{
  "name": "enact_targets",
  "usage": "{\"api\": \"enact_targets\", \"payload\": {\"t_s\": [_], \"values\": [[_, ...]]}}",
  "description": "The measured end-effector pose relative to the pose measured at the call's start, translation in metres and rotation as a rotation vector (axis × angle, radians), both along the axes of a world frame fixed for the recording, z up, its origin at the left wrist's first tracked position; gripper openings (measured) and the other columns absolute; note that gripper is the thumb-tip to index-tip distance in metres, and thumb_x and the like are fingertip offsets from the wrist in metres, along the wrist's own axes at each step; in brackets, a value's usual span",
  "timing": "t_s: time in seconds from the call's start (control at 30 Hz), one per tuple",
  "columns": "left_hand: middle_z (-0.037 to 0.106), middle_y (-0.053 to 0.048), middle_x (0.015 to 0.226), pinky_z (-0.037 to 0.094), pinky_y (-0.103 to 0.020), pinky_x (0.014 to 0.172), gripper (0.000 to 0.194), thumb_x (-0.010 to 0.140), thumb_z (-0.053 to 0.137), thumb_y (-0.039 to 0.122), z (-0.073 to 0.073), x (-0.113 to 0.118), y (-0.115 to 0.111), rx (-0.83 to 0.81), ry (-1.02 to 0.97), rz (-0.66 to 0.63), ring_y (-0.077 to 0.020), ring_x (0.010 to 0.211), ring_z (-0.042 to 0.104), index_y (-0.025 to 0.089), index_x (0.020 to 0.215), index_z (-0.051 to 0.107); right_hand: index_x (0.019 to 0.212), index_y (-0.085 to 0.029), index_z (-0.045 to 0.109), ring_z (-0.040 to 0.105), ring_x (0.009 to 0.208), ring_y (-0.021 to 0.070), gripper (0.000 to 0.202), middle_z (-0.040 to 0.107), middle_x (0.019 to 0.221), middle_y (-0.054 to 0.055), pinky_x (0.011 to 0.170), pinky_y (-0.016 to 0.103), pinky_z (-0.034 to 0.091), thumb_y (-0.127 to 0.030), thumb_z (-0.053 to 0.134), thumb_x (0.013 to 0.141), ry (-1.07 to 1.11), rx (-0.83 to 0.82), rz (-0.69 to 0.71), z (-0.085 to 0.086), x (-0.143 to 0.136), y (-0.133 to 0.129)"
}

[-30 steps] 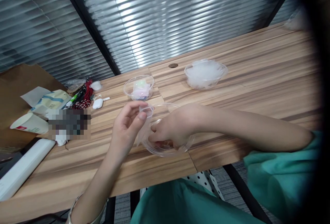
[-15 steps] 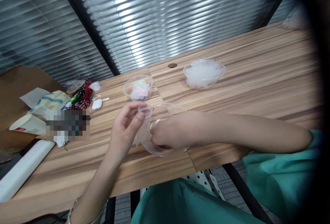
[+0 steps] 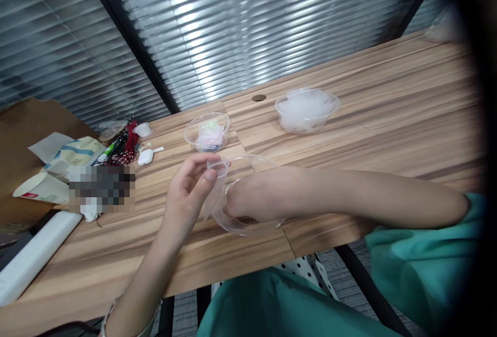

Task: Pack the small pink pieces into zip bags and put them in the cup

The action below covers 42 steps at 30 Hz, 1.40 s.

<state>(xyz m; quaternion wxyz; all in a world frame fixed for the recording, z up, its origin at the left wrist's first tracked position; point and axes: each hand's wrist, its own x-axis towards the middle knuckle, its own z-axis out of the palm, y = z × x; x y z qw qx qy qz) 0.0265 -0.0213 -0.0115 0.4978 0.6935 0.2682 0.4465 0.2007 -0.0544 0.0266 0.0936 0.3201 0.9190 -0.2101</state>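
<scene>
Between thumb and fingers, my left hand (image 3: pixel 191 184) pinches the top of a small clear plastic bag (image 3: pixel 214 192), which hangs down at the left rim of a clear plastic bowl (image 3: pixel 248 231). My right hand (image 3: pixel 250 197) reaches down into that bowl from the right, back of the hand up. Its fingers are hidden, so whatever they touch is out of sight. Just beyond, a second clear bowl (image 3: pixel 188 134) contains small pastel-coloured packets (image 3: pixel 212 134). Farther right stands a third clear bowl (image 3: pixel 305 128) heaped with translucent white plastic bags (image 3: pixel 306 106).
At the left lie a white earbud case (image 3: pixel 146 157), red and black cables (image 3: pixel 131 140), a tissue pack (image 3: pixel 79 151), a tipped paper cup (image 3: pixel 42 187) and a long white box (image 3: pixel 39 254). A cardboard box (image 3: pixel 42 119) stands behind them. The wooden table (image 3: pixel 388 104) has a round cable hole (image 3: pixel 259 98).
My right hand has shifted very slightly left inside the bowl. My left hand keeps its pinch on the plastic bag, almost unmoved.
</scene>
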Motion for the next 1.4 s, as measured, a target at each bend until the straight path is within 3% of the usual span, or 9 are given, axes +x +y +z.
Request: {"api": "enact_targets", "payload": {"t_s": [0.17,0.3,0.8,0.93,1.23,1.4], "values": [[0.074,-0.008,0.105,0.058,-0.028,0.087,0.027,0.091,0.063,0.042,0.000,-0.001,0.000,0.007,0.001,-0.007,-0.0195,0.100,0.071,0.020,0.107,0.066,0.091,-0.013,0.065,0.051,0.070,0.0113,0.018,0.063,0.087,0.001,0.055,0.025,0.034,-0.004,0.050,0.091,-0.110,-0.057,-0.026,0.013,-0.001,-0.003],[0.074,-0.009,0.106,0.057,-0.031,0.090,0.029,0.090,0.064,0.043,0.001,-0.001,-0.001,-0.004,0.008,-0.007,-0.0211,0.102,0.071,0.020,0.107,0.066,0.094,-0.014,0.064,0.054,0.071,0.0121,0.018,0.064,0.091,0.000,0.055,0.026,0.036,-0.006,0.048,0.093,-0.117,-0.061,-0.056,0.019,-0.003,-0.006],[0.074,-0.008,0.105,0.057,-0.032,0.090,0.027,0.091,0.063,0.042,-0.001,-0.001,0.000,-0.014,-0.006,-0.017,-0.0200,0.097,0.071,0.020,0.107,0.066,0.099,-0.015,0.066,0.056,0.072,0.0155,0.018,0.064,0.092,0.003,0.053,0.028,0.034,-0.011,0.064,0.082,-0.199,-0.044,0.008,0.013,-0.001,0.009],[0.074,-0.008,0.105,0.057,-0.030,0.088,0.027,0.090,0.064,0.042,-0.001,-0.001,-0.001,-0.012,-0.013,-0.026,-0.0190,0.095,0.071,0.021,0.106,0.067,0.089,-0.013,0.066,0.049,0.064,0.0133,0.010,0.061,0.081,0.002,0.052,0.028,0.032,-0.008,0.059,0.083,-0.186,0.007,0.036,0.022,0.003,0.010],[0.075,-0.004,0.101,0.058,-0.027,0.084,0.023,0.090,0.065,0.040,0.002,0.002,-0.001,0.079,-0.043,0.041,-0.0175,0.094,0.072,0.022,0.103,0.069,0.087,-0.020,0.056,0.041,0.054,0.0095,0.024,0.053,0.073,-0.003,0.051,0.027,0.024,0.001,0.048,0.081,0.005,0.179,0.002,0.031,0.027,0.014],[0.075,-0.002,0.094,0.060,-0.024,0.076,0.030,0.085,0.070,0.042,0.008,0.004,-0.003,-0.003,-0.161,0.115,-0.0155,0.085,0.073,0.023,0.108,0.066,0.080,-0.018,0.055,0.043,0.061,0.0107,0.017,0.055,0.073,-0.001,0.056,0.028,0.024,-0.002,0.049,0.083,0.134,0.351,-0.052,0.039,0.037,0.016]]}}
